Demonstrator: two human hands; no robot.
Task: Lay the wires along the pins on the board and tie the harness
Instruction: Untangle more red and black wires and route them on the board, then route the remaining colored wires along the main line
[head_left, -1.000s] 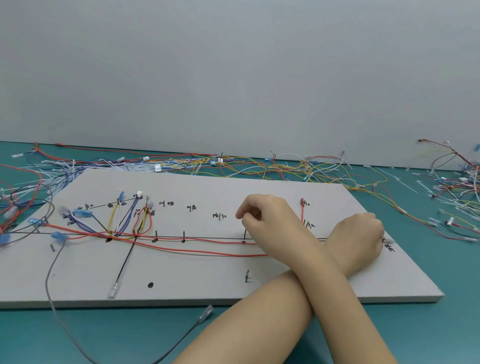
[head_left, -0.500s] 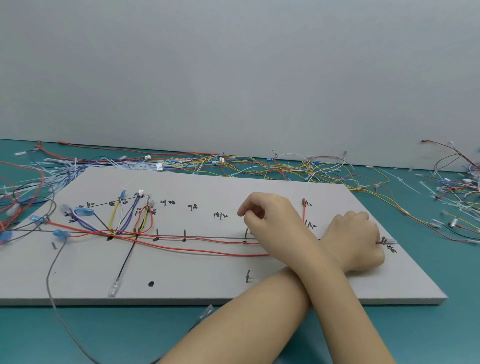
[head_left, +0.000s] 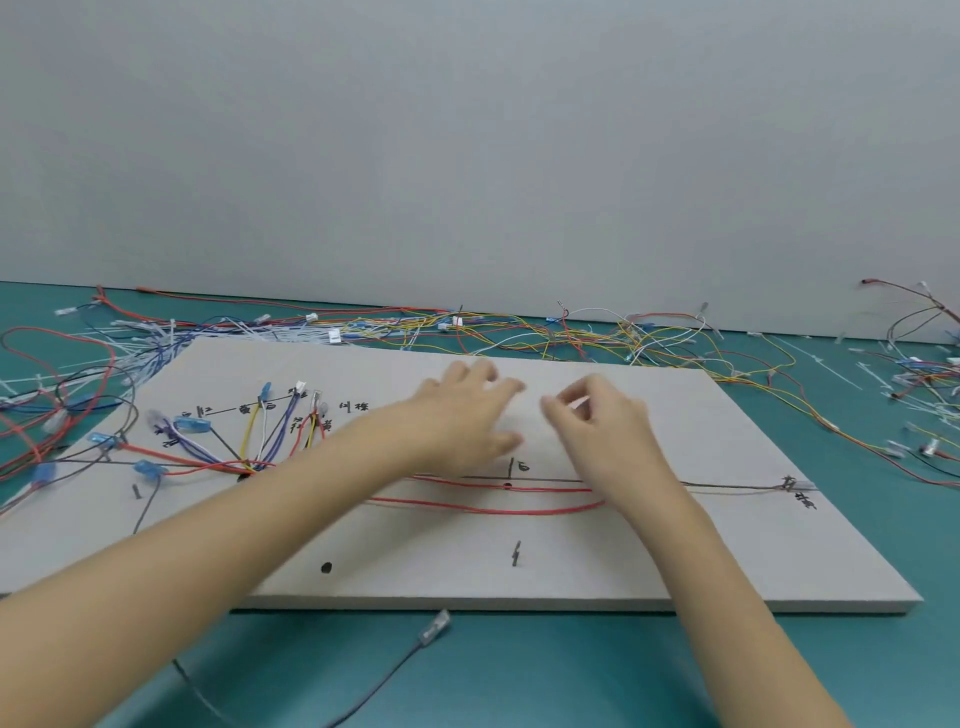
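Observation:
A grey board (head_left: 675, 561) with hand-written labels lies on the teal table. Coloured wires (head_left: 260, 441) fan out at its left and meet at one point. Two red wires (head_left: 467, 504) run right from there along a drawn line, past a pin (head_left: 511, 467). A thin grey wire (head_left: 737, 487) goes on to the board's right end. My left hand (head_left: 467, 410) hovers over the board's middle with fingers spread, blurred. Just to its right is my right hand (head_left: 597, 421), fingers curled, thumb near the forefinger; blur hides whether it pinches anything.
Loose wires (head_left: 571, 338) lie tangled along the board's far edge, with more heaps at the left (head_left: 52, 415) and right (head_left: 914, 374). A black wire with a clear terminal (head_left: 434, 631) trails off the front edge. Another pin (head_left: 515, 553) stands near the front.
My arms were crossed with both hands resting on the board. They have uncrossed: the left hand swung to the left side and opened, the right hand moved right, both lifted toward the board's middle.

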